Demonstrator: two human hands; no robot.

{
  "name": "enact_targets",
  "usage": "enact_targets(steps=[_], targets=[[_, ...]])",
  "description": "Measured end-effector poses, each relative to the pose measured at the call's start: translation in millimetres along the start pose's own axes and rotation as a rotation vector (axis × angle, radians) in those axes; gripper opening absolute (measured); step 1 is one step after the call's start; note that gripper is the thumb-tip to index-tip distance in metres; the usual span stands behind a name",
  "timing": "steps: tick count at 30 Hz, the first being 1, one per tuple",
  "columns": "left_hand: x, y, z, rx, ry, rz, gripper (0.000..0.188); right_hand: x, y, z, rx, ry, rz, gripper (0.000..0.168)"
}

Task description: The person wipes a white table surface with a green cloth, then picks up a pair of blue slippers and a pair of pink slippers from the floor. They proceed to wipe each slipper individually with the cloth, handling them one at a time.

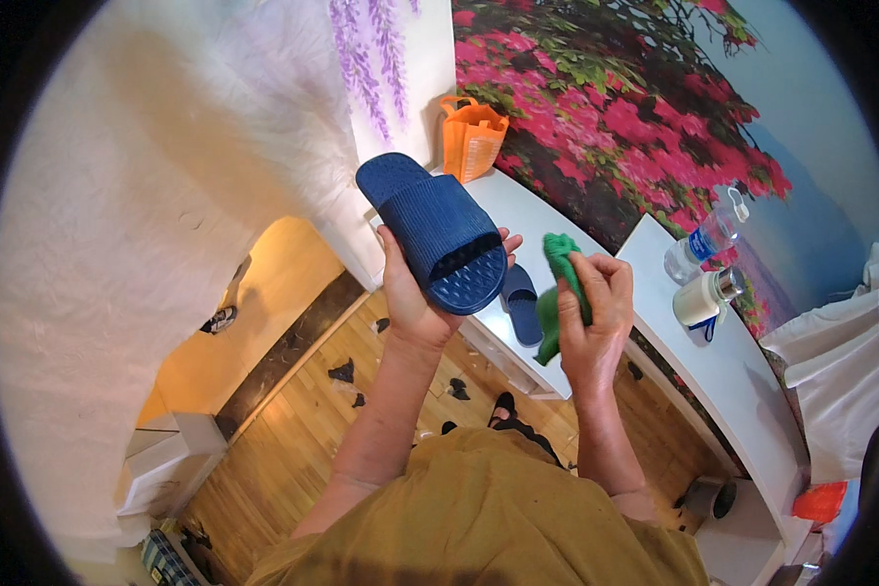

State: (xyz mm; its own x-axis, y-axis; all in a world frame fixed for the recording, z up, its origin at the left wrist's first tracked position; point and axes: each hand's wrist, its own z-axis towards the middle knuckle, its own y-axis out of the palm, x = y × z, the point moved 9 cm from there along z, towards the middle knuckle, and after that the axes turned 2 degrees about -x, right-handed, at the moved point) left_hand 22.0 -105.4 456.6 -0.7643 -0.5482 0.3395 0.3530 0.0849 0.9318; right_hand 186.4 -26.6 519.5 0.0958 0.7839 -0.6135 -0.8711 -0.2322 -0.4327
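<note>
A dark blue slide slipper rests on my left hand, which grips it from below with the ribbed strap facing up. My fingertips show past its right edge; the palm under the sole is hidden. To the right, my right hand pinches a bunched green cloth that hangs downward, apart from the slipper. Between the two hands, a second blue slipper lies on a white bench-like surface, partly behind the cloth.
An orange bag stands at the back of the white surface. A clear plastic bottle and a white flask stand on the right-hand shelf. Dark scraps litter the wooden floor. White fabric hangs at left.
</note>
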Motion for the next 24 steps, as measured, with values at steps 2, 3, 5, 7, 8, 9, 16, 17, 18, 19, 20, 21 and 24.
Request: enact_targets(steps=[2, 3, 5, 7, 8, 9, 16, 17, 18, 19, 20, 21, 24], targets=[[-2.3, -1.7, 0.0, 0.018, 0.037, 0.033, 0.097, -23.5, 8.2, -2.8, -0.019, -0.114, 0.026, 0.038], [-2.8, -1.3, 1.0, 0.025, 0.056, 0.045, 0.097, -29.5, 20.6, -6.6, -0.101, -0.167, 0.009, 0.043], [-7.9, 2.2, -0.1, 0.01, 0.037, 0.11, 0.095, -28.7, 49.1, -13.8, -0.309, -0.214, -0.241, 0.046], [-12.1, 4.5, -3.0, -0.006, 0.026, 0.178, 0.094, -21.8, 50.3, -10.5, -0.295, -0.093, -0.223, 0.038], [-11.9, 5.3, -3.9, 0.014, 0.049, 0.191, 0.097, -18.7, 50.7, -10.2, -0.288, -0.074, -0.226, 0.037], [-11.2, 3.4, -5.5, 0.013, 0.066, 0.204, 0.097, -16.2, 51.6, -11.9, -0.286, -0.051, -0.228, 0.037], [3.5, -9.3, -4.0, -0.012, 0.173, 0.263, 0.112, -41.3, 58.2, -35.6, -0.341, -0.101, 0.185, 0.034], [5.5, -10.8, -4.9, 0.009, 0.187, 0.274, 0.113, -45.1, 58.2, -38.2, -0.349, -0.09, 0.247, 0.033], [7.6, -7.8, -6.5, 0.028, 0.197, 0.283, 0.113, -41.0, 61.6, -40.5, -0.385, -0.021, 0.278, 0.032], [9.3, -7.0, -7.7, 0.048, 0.208, 0.292, 0.114, -35.0, 64.4, -42.0, -0.394, 0.001, 0.349, 0.031], [10.0, -7.0, -8.3, 0.037, 0.212, 0.302, 0.113, -23.8, 68.3, -43.6, -0.403, 0.023, 0.421, 0.031], [11.2, -6.5, -7.6, 0.016, 0.222, 0.299, 0.113, -16.2, 69.0, -43.8, -0.413, 0.042, 0.492, 0.031], [13.9, -8.5, -5.2, -0.023, 0.257, 0.311, 0.112, 18.4, 65.6, -48.1, -0.338, 0.493, 0.732, 0.026]])
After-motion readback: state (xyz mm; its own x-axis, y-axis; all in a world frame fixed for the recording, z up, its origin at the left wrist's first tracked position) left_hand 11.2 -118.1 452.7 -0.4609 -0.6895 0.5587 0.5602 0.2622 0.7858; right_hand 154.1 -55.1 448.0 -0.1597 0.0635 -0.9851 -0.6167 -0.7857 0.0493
